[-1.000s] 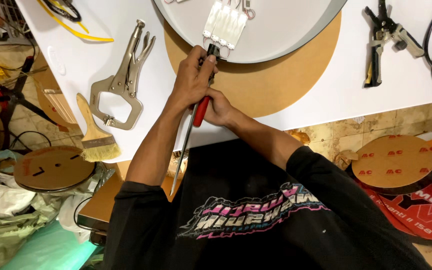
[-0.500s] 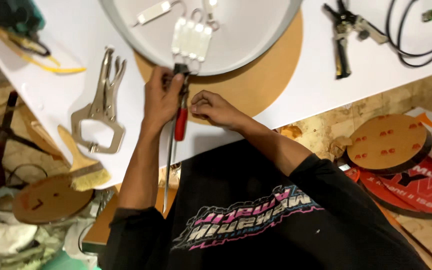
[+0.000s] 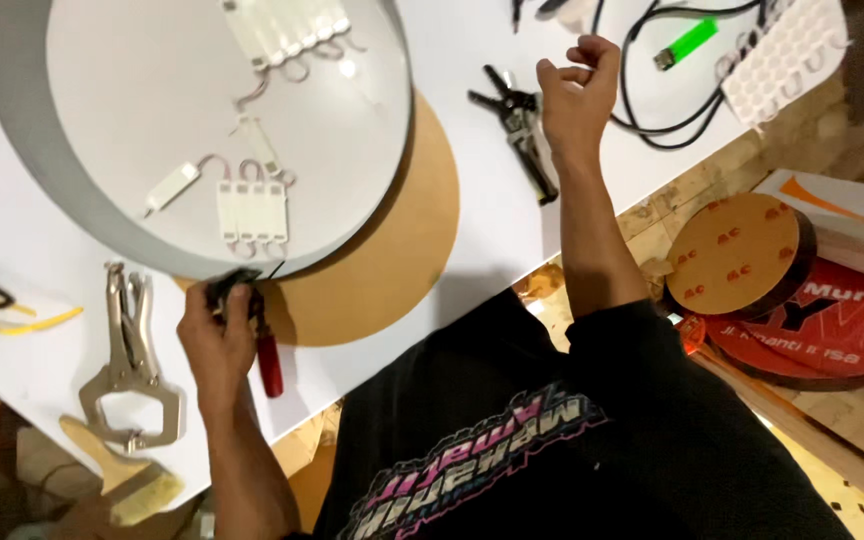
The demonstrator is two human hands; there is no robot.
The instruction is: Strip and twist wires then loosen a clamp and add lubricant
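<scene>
Left hand [image 3: 217, 335] fingers pinch the red-handled tool [image 3: 264, 350] at the round grey tray [image 3: 32, 170] rim on the white surface [image 3: 472, 60]. Right hand [image 3: 574, 95] fingers curl loosely, empty. One-handed, the tool may slip and nick the black wire [image 3: 277, 270].

Locking pliers [image 3: 132, 365] left of tool [image 3: 264, 352]

I work at a white surface [image 3: 472, 215] that runs across the upper part of the frame, its bare top brightly and evenly lit. Below its edge on the right, the floor [image 3: 852, 420] shows as pale, worn wooden boards, yellowish toward the lower right corner. At the lower left and far left edge, the floor beneath the surface lies in dim shadow, its details too blurred to tell.
</scene>
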